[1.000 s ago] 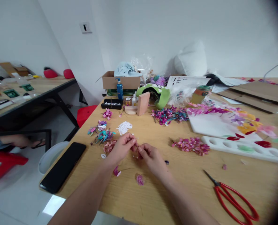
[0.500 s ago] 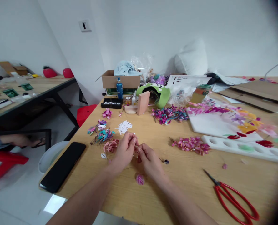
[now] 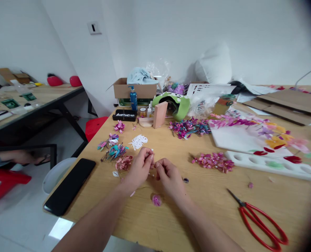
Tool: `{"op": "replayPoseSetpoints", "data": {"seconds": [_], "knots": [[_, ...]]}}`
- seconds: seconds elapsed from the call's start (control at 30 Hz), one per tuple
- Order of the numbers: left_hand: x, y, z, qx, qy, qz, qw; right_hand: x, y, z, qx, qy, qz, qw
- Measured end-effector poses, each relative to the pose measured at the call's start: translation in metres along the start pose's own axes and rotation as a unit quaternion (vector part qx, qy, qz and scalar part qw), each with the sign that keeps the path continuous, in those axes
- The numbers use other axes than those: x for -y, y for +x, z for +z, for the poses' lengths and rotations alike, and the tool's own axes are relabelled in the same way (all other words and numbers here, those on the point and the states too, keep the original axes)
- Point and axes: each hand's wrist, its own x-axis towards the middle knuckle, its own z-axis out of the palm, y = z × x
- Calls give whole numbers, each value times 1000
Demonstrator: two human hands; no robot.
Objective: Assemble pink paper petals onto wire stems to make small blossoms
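Over the middle of the table [image 3: 145,224], the left hand [image 3: 143,164] is bent inward, thumb and forefinger pinching a small beaded piece. One white bead [image 3: 152,150] shows just above those fingertips, and another pale bead shows below, in the narrow gap between the hands; the rest of the piece is hidden by the fingers. The right hand [image 3: 169,175] is curled just beside it on the right, thumb and forefinger close at the tips; I cannot tell whether they grip part of the piece. The two hands are near each other, with the piece between them, nearest the left fingertips.

Nearer the wearer, a purple flower [image 3: 156,200] lies below the gap between the hands. A dark bead [image 3: 186,180] lies just right of the right hand. Left of the left hand sit a coral bunch [image 3: 124,162] and, beyond it, a teal bunch [image 3: 115,151], with white slips [image 3: 139,142] on the wood farther up. A pink bunch [image 3: 214,162] rests to the right, near the end of a white palette [image 3: 270,164]. Red-handled scissors [image 3: 257,220] lie well apart from the hands, at the lower right, tips pointing away from the wearer. A black phone [image 3: 70,187] lies along the table's left edge. Toward the back stand a wood block [image 3: 160,114], a black tray [image 3: 124,115] and a blue bottle [image 3: 133,99].
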Motion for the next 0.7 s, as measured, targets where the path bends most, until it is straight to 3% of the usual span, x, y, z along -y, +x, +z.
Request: {"op": "replayPoseSetpoints", "data": {"seconds": [0.17, 0.4, 0.7], "knots": [[-1, 3, -5, 49, -70, -56, 995, 2, 1, -2, 7, -1, -1, 1000], [-5, 4, -15, 126, -176, -78, 973, -2, 3, -4, 0, 8, 14, 1000], [-3, 6, -17, 108, -210, -129, 963, -2, 3, -6, -23, 13, 22, 999]]}}
